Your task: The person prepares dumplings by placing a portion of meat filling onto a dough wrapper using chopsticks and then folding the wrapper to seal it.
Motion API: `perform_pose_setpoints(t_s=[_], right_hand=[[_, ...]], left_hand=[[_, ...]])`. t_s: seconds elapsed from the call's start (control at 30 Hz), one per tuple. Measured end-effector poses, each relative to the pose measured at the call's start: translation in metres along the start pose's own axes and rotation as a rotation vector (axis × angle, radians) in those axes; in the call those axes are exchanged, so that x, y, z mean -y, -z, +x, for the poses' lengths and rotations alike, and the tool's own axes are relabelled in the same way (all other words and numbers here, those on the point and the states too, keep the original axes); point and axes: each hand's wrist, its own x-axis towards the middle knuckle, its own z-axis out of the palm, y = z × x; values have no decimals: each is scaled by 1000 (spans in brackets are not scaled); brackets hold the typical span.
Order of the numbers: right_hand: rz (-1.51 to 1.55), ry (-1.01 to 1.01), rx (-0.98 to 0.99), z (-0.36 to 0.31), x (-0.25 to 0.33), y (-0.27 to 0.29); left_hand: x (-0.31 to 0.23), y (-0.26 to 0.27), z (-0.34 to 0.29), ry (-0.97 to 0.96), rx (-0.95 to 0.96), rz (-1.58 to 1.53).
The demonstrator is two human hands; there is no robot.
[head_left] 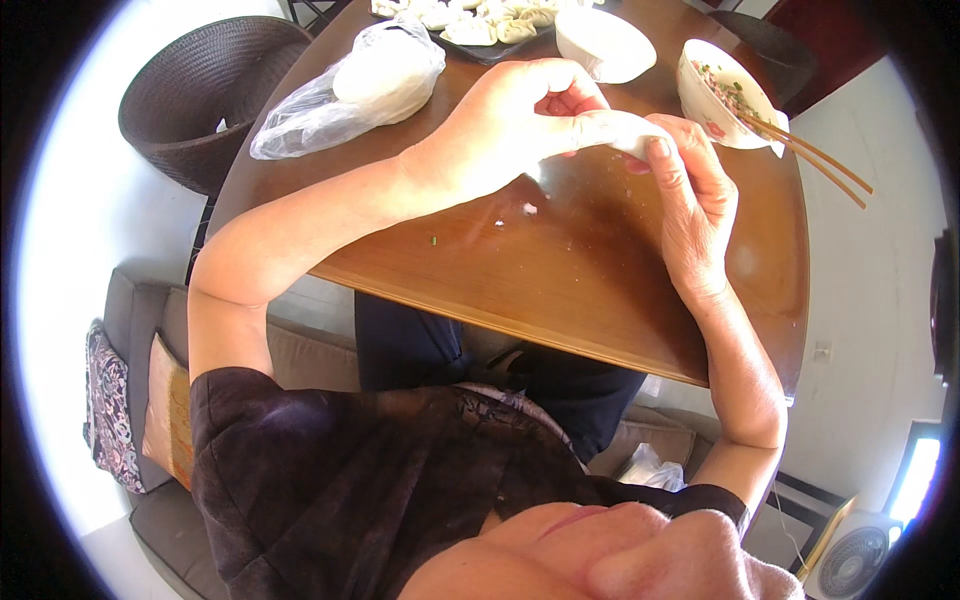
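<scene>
Above the middle of the table, both my hands pinch a white dumpling wrapper (632,134). My left hand (500,130) has its thumb and fingers closed on the left end. My right hand (698,195) grips the other end between thumb and curled fingers. Much of the wrapper is hidden by the fingers, and I cannot tell whether filling is inside. Right of my hands stands a flowered bowl (715,110) of chopped meat and green filling, with wooden chopsticks (825,165) resting across its rim. Beyond my left hand, several folded dumplings (478,30) lie on a dark tray (490,53).
A clear plastic bag (300,125) with something white and rounded inside lies at the table's left. A white bowl (606,48) stands at the back. Small crumbs (529,209) dot the wooden table (560,290). A dark woven chair (190,90) stands beyond the left edge.
</scene>
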Motion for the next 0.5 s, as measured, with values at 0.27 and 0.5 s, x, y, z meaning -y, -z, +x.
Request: perform_pose_setpoints(t_s=[0.27,0.5], right_hand=[[-41,6,-24,2,-1,0],[10,-22,-43,3,-6,1]], left_hand=[[1,4,1,-179,-50,232],[-4,4,-1,-167,-43,270]])
